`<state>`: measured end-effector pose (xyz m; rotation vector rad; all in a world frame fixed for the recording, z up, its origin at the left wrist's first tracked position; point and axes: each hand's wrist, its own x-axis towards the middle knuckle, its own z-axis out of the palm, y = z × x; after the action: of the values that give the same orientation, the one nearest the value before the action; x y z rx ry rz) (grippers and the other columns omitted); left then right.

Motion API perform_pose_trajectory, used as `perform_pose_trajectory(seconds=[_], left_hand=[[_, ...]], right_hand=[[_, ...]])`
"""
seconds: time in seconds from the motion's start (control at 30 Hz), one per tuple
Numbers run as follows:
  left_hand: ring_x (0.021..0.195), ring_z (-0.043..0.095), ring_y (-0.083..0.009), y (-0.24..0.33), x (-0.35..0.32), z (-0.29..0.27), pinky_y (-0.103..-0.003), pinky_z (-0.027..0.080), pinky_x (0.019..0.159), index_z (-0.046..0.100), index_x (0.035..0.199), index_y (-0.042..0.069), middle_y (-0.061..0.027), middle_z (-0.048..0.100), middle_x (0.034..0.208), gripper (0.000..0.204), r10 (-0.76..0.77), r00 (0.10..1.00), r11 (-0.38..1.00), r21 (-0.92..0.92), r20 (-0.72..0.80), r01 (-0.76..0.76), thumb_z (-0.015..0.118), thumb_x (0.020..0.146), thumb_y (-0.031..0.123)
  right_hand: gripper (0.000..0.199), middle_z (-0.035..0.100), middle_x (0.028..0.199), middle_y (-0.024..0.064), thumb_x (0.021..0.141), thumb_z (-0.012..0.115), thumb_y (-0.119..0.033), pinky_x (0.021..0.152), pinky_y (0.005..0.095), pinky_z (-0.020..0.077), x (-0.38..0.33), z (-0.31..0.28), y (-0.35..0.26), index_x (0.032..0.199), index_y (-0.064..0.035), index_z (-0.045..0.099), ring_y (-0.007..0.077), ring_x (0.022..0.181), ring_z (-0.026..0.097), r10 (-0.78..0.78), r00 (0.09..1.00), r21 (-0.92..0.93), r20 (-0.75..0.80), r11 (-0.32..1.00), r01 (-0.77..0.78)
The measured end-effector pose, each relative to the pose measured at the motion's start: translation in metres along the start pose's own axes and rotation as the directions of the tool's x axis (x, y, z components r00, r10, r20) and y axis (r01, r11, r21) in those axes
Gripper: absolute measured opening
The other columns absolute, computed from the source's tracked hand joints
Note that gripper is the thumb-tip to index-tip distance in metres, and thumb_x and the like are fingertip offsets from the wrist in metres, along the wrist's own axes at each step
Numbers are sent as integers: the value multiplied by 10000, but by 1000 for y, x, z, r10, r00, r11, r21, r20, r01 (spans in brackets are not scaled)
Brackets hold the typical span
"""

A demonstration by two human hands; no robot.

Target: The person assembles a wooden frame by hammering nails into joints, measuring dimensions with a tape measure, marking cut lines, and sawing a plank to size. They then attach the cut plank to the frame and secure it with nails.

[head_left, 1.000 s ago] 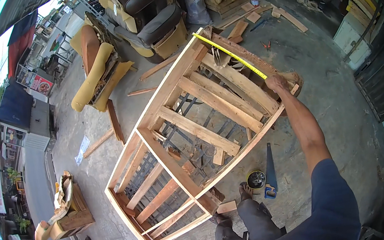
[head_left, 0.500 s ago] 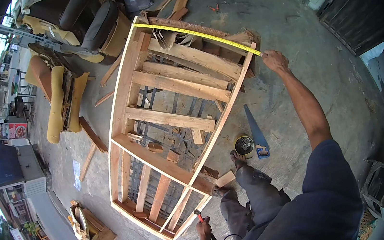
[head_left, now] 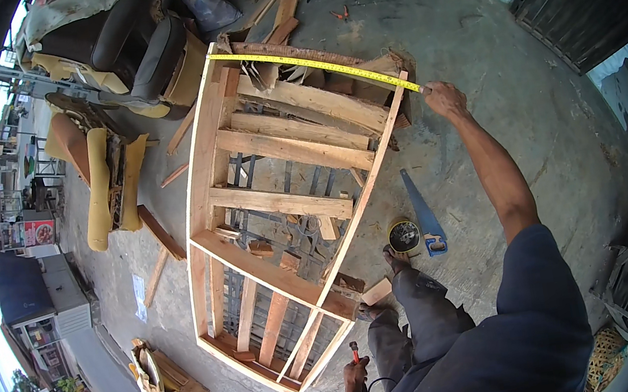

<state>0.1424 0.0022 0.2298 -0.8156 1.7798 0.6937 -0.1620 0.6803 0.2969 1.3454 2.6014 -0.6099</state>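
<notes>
A yellow tape measure [head_left: 312, 64] stretches across the far end of a large wooden frame [head_left: 308, 151], from its far left corner past the right rail. My right hand [head_left: 444, 99] is closed on the tape's right end, just outside that rail; its case is not visible. Low in the picture, by the frame's near end, my left hand [head_left: 356, 374] grips a slim red-and-black tool [head_left: 355, 351] pointing upward, its kind unclear. A thin black cord or hose curves beside that hand. Slats cross the frame, and a cross board divides its near section.
A blue handsaw [head_left: 423, 213] and a round tub of dark bits [head_left: 403, 236] lie right of the frame by my feet. Red pliers [head_left: 340, 13] rest on the far floor. Stripped seats [head_left: 144, 52] and yellow foam [head_left: 96, 189] stand left, among loose boards.
My view has shifted slightly. The left hand has moved a little right and away from the frame's near corner, with the tool. My right hand still holds the tape stretched across the far end.
</notes>
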Motion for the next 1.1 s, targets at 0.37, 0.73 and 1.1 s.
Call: perform_pose_trajectory(seconds=[0.37, 0.73, 1.1], left_hand=[[504, 552, -143, -14, -5, -10, -325, 443, 495, 688, 839, 46, -37, 565, 580, 326, 32, 994, 993, -112, -109, -44, 723, 832, 370], [569, 602, -188, -105, 27, 3, -382, 470, 568, 646, 755, 29, -81, 603, 613, 439, 56, 998, 998, -11, -7, -56, 690, 826, 459], [504, 511, -134, -300, 78, -38, -322, 430, 492, 656, 830, 42, -23, 541, 590, 332, -52, 990, 974, -213, 130, 79, 720, 847, 367]], right_hand=[[372, 680, 1134, 144, 947, 491, -412, 910, 490, 484, -12, 29, 3, 1166, -176, 677, 386, 1080, 625, -122, 990, -27, -65, 992, 121], [415, 677, 999, 234, 932, 478, -437, 821, 495, 497, -390, 296, -46, 1038, -106, 705, 442, 960, 637, -205, 865, 190, 458, 973, 130], [409, 685, 1111, 203, 921, 486, -461, 903, 513, 496, -502, 420, -72, 1123, -181, 705, 439, 1057, 629, -82, 914, 50, 398, 996, 67]])
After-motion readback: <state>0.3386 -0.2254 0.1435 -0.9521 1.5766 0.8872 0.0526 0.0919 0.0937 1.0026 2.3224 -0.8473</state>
